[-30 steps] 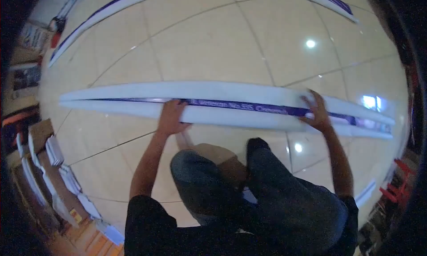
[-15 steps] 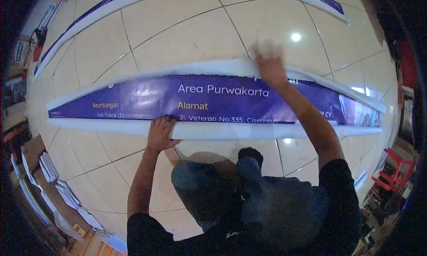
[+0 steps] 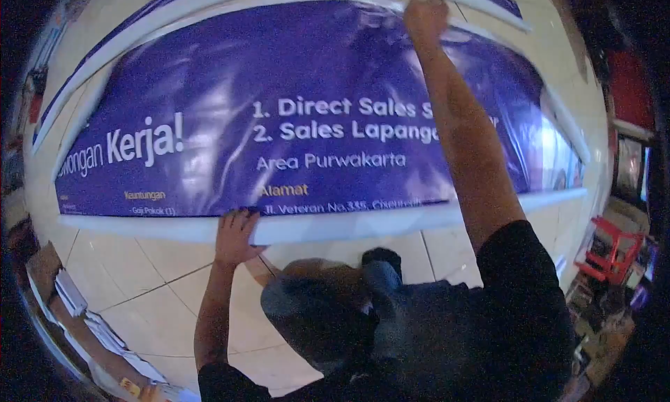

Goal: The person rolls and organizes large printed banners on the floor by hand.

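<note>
A purple printed banner (image 3: pixel 209 151) with white and yellow lettering lies spread on the tiled floor, bordered by white strips. My left hand (image 3: pixel 237 236) rests on the near white strip (image 3: pixel 335 229), its fingers lying flat over the banner's lower edge. At the far side, my right hand (image 3: pixel 426 19) reaches out with the arm stretched, its fingers curled at the banner's far white edge; the fingertips are somewhat blurred. My right forearm covers part of the lettering.
Another purple banner with a white border (image 3: pixel 481 8) lies beyond the first. A red plastic stool (image 3: pixel 612 250) stands to the right among clutter. White stacked pieces (image 3: pixel 70 294) line the left side. My bent knees (image 3: pixel 307 311) are close to the near strip.
My right hand has moved away from me, and the banner's far edge has gone with it, uncovering more purple surface and lettering. My left hand has stayed on the near strip.
</note>
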### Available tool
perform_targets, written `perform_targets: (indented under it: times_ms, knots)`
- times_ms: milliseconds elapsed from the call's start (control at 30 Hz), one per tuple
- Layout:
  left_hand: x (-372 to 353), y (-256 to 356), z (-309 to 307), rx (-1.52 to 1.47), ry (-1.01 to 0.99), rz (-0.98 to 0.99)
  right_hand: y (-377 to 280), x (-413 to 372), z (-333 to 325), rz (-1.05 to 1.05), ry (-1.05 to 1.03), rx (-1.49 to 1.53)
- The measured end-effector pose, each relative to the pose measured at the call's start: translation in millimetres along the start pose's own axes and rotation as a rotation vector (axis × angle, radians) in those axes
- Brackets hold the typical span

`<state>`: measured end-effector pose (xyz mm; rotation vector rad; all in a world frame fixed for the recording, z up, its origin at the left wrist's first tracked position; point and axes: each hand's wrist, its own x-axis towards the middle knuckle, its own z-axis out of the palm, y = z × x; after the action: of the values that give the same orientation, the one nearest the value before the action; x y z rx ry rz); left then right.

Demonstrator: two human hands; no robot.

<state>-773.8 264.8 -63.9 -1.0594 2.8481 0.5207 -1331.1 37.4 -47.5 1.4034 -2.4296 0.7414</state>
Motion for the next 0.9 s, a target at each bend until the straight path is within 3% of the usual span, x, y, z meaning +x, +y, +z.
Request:
perform_targets:
  times_ms: [67,167,200,300,400,500,567,633,667,700,833,900]
  knots:
    - [-1,2,-5,0.019,-0.029,0.005,23,-30,-5,-0.462,-0.250,-0.072]
    - [2,-2,-6,-0.082,-0.044,0.009,-2,-167,-72,-0.970,-0.773,0.130]
    - [3,1,-10,-0.085,-0.078,0.007,-5,-214,-114,-0.827,-0.977,0.360]
    - [4,7,-19,-0.040,-0.063,0.035,30,-314,-198,-0.879,-1.133,0.258]
    - [5,34,-19,-0.003,-0.068,-0.008,117,-374,-224,-0.631,-1.095,0.102]
    - [7,51,-20,0.033,-0.106,-0.034,189,-373,-257,-0.381,-0.880,-0.019]
    - [24,46,-29,0.045,-0.150,-0.035,199,-362,-269,-0.443,-0.937,-0.027]
    - [41,12,-43,-0.230,-0.459,-0.054,210,-339,-250,-0.399,-1.114,0.074]
    - [43,0,-41,-0.202,-0.271,0.015,235,-326,-223,-0.435,-1.121,0.196]
    - [48,20,-60,-0.266,-0.142,-0.078,253,-323,-201,-0.477,-1.116,0.318]
    - [57,47,-67,0.118,-0.302,-0.057,204,-292,-240,-0.465,-1.027,0.055]
    - [59,12,-42,0.134,-0.233,0.039,209,-301,-238,-0.654,-0.949,0.057]
